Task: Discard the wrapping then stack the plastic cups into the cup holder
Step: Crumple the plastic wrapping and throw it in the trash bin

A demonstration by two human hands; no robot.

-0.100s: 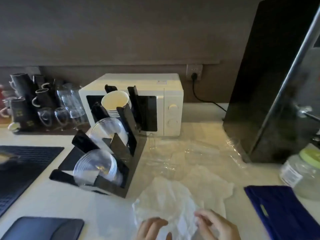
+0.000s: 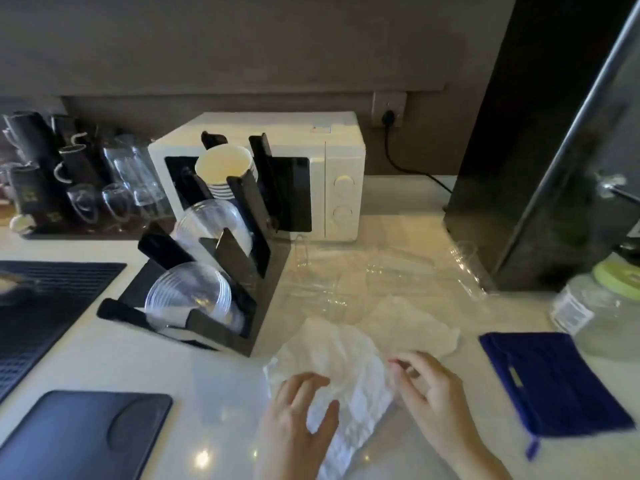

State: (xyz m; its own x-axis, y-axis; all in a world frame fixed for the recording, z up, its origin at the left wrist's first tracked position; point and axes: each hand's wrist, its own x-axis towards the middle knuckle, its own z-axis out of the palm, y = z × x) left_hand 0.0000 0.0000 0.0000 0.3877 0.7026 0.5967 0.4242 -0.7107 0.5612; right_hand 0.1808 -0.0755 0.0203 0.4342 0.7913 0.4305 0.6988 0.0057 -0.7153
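Note:
A crumpled clear plastic wrapping lies on the white counter at the front. My left hand rests on its near left part with fingers curled over it. My right hand pinches its right edge. Behind the wrapping, rows of clear plastic cups lie on their sides on the counter, hard to make out. The black cup holder stands to the left, holding clear cups in its front slots and paper cups at the back.
A white microwave sits behind the holder. A tall black appliance stands at the right, with a glass jar and a blue cloth near it. Mugs and glasses are at the back left, with dark mats in front of them.
Both hands have come further into view, reaching forward over the wrapping; the view has tilted down slightly.

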